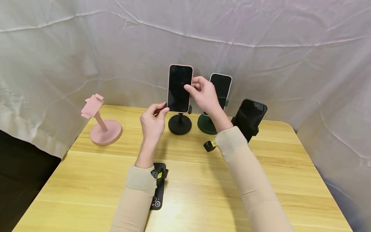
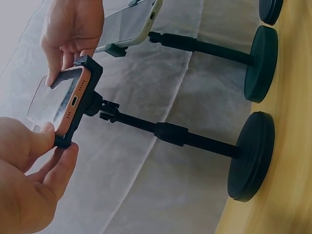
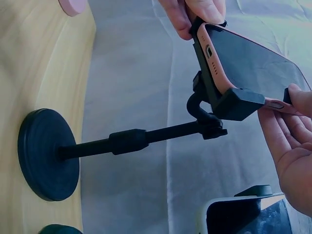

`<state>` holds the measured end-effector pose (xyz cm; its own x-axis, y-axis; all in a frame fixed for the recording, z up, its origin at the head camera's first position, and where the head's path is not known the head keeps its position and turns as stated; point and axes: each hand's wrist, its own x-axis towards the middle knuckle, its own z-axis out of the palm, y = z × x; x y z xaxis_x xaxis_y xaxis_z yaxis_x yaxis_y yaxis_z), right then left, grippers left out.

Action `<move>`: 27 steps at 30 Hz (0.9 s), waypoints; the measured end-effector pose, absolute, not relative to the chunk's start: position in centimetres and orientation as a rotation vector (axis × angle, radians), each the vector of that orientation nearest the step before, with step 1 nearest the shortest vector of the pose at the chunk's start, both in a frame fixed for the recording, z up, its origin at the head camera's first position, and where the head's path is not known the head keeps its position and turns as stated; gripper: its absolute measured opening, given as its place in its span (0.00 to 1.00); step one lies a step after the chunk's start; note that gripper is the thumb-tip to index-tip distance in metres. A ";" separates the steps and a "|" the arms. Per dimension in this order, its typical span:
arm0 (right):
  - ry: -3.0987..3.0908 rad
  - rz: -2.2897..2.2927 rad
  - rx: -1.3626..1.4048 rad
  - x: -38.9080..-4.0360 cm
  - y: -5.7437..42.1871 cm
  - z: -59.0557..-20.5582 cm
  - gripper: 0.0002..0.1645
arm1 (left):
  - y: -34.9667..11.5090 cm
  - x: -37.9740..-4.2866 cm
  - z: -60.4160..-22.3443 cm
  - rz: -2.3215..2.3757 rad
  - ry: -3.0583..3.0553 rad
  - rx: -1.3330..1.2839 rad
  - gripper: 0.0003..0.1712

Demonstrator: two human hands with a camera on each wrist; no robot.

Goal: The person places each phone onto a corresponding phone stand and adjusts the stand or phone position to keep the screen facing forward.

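Note:
A smartphone in a pink case stands upright in the clamp of a black phone stand near the table's back edge. My left hand pinches the clamp's left end at the phone's lower left corner. In the left wrist view its thumb lies on the front and its fingers behind the clamp. My right hand grips the phone's right edge, with the thumb on the screen and the fingers behind. The clamp's other end hugs the case's side near the bottom in the right wrist view.
To the right, a green stand bears a white-cased phone, partly behind my right hand. Farther right is a black phone on a stand. A pink stand is at left. Another black phone lies face down under my left sleeve.

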<state>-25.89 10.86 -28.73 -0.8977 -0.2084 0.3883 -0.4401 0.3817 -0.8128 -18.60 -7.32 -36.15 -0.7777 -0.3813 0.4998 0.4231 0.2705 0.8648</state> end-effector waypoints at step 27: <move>-2.420 1.551 0.643 -25.4 11.0 -29.1 0.17 | -7.5 -18.4 -36.1 -1.607 -1.934 0.011 0.11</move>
<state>-25.40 10.97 -29.08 -0.8865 -0.2527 0.3876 -0.4577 0.3566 -0.8144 -18.38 -7.53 -36.08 -0.8096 -0.3809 0.4466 0.3692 0.2612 0.8919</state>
